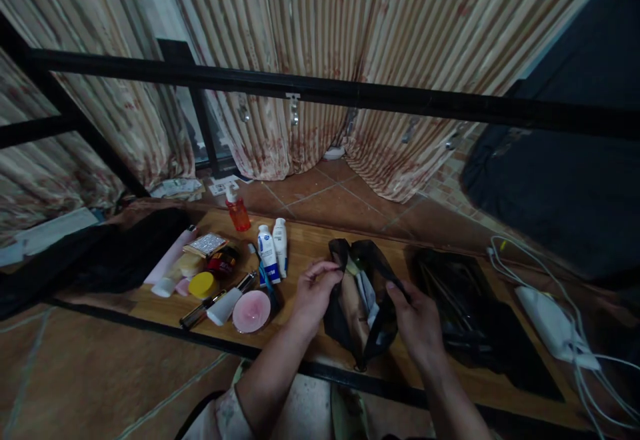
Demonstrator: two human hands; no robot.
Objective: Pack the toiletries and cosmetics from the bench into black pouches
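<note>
A black mesh pouch [334, 323] stands on the wooden bench with its mouth spread wide. My left hand [316, 291] pinches its left rim between thumb and fingers. On the opposite rim, my right hand [417, 317] grips the dark fabric. Inside the pouch lie a white packet [369, 297] and something tan [354, 313]; a greenish item is too dark to name. Left of my left hand are a white-and-blue tube [268, 255], a white tube [281, 247], a toothbrush [263, 272] and a round pink container [251, 311].
The wooden bench [305, 253] also holds an orange pump bottle [238, 212], a yellow-lidded jar [203, 285] and several other toiletries. Black bags [460, 307] lie at right, beside a white power strip [553, 327] with cables. A black metal rail [320, 87] crosses behind, before striped curtains.
</note>
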